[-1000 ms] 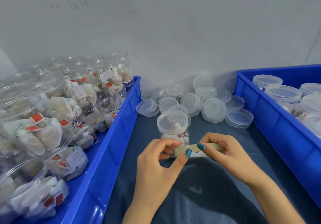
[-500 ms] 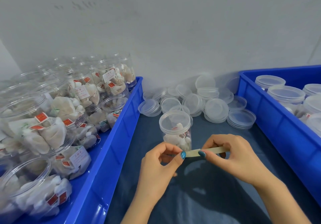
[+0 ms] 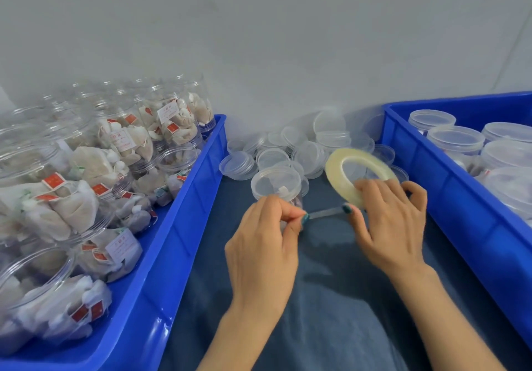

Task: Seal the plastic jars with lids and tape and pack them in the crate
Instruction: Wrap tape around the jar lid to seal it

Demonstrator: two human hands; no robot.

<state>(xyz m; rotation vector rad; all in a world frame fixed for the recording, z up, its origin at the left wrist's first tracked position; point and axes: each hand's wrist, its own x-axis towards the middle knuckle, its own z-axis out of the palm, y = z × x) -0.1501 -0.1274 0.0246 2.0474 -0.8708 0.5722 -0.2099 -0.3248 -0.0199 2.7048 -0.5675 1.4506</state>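
Pale grey wall closes off the far edge of the worktop, which is covered in dark blue cloth.

Seen from the head camera, a blue crate runs along the left edge, crowded with open jars of white sachets, most likely the stock waiting for lids. A second crate along the right edge holds lidded jars, so it reads as the place for finished ones. Loose lids are heaped at the far edge between the two crates, within easy reach of either hand.

The working jar stands upright near the middle of the worktop, just in front of that heap, with its lid already on. The left hand sits right in front of it and hides its lower body. Its fingers pinch the free end of the tape strip.

The right hand grips the tape roll, which is tipped up on edge. Its fingers are curled over the roll's near rim, and the thumb rests where the strip leaves the roll. The strip runs taut between the two hands, probably so it cannot fold and stick to itself. Whether it touches the jar I cannot tell. Sealing the lid's seam looks like the step in hand, with packing not yet begun for this jar.
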